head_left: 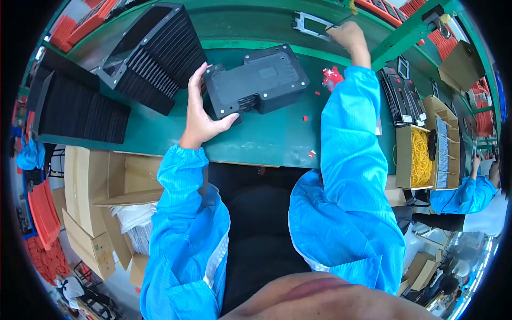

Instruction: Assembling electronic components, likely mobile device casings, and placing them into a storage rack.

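A thick black rectangular block (261,77), notched on its near side and with silver round studs at its corners, sits tilted on the green bench. My left hand (204,109) grips its left end, thumb at the near corner and fingers along the left side. My right hand (349,40) reaches to the back of the bench. Its fingers are closed at the right end of a silver open frame (309,25); a thin dark piece shows by the fingertips. A small red-and-white heap (332,77) lies just below my right wrist, with red scraps scattered nearby.
Tall stacks of black trays (160,50) and more black trays (80,109) crowd the left side. A green post (402,40) rises at the right. Beyond it are black parts (402,98) and a box of yellow bands (420,157). An open carton (114,184) stands below left; a co-worker's blue sleeve (461,197) shows far right.
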A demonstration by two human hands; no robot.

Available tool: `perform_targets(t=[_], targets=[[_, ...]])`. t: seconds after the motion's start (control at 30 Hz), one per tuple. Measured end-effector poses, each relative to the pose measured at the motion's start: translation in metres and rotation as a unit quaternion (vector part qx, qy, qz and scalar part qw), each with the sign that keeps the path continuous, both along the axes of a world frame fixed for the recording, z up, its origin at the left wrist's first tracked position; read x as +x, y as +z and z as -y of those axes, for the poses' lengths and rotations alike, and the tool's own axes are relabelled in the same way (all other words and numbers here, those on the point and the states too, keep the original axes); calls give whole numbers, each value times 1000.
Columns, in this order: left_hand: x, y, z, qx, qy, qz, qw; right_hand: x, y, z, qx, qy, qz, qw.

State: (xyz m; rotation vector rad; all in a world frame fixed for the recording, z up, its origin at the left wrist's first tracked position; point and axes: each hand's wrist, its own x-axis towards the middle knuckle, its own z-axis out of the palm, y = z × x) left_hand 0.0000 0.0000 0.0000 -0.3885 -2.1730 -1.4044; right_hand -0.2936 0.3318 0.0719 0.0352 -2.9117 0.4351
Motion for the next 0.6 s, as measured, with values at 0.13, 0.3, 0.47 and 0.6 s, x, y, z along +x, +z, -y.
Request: perform_targets(t=[0.13, 0.3, 0.47, 0.6], targets=[[5, 6, -2, 32, 10, 20, 999, 95, 52, 45, -163, 226, 70, 958], [10, 14, -5, 18, 28, -9, 999, 187, 43, 112, -6, 256, -21, 966], [28, 53, -8, -87, 68, 5, 994, 216, 38, 123, 53, 280, -59, 957], [25, 58, -6, -168, 62, 38, 983, 231, 37, 119, 80, 296, -130, 943]])
